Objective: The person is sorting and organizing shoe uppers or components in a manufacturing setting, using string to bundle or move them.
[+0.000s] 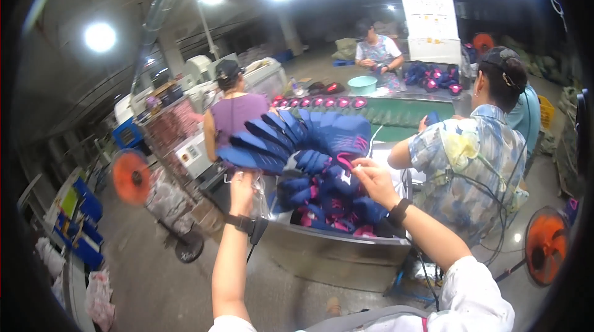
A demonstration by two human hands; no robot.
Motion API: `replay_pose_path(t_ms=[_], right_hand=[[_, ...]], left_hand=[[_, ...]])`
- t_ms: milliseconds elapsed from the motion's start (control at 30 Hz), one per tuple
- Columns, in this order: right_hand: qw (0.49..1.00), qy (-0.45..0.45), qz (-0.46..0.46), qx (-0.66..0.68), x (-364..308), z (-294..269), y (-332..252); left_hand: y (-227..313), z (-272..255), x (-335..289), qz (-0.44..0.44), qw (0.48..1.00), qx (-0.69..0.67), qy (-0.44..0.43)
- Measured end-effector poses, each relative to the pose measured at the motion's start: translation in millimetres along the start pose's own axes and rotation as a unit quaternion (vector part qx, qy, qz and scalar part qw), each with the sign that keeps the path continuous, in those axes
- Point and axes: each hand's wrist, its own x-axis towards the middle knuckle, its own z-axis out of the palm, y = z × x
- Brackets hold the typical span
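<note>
A curved row of nested navy-blue caps (272, 131), visors fanned out, spans the space above a metal bin. My left hand (242, 188) is closed under the row's left end, its fingers partly hidden by the caps. Clear plastic film (262, 193) hangs beside that hand. At the row's right end, the fingers of my right hand (374, 178) are pinched on the pink strap (344, 160) of a cap. Below both hands, a heap of blue and pink caps (331, 202) lies in the metal bin (334, 246).
A green conveyor belt (402, 112) carries a row of caps (318, 102). One person (473, 146) works close on the right, another (238, 106) at left, a third (377, 53) behind a teal basin (362, 84). Orange fans (131, 176) stand on both sides; cables hang at right.
</note>
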Motion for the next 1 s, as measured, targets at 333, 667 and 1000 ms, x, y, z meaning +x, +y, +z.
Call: replay_pose_path(t_ms=[333,667,1000], right_hand=[[0.86,-0.375,0.333,-0.098,-36,74,164],[0.846,-0.336,0.182,-0.371,-44,64,23],[0.878,0.361,0.286,-0.127,-301,-112,-275]], left_hand=[[-287,17,133,-0.108,0.86,0.421,-0.269],[-104,80,51,0.232,0.863,0.286,-0.347],[-11,186,-245,0.383,0.602,0.141,-0.686]])
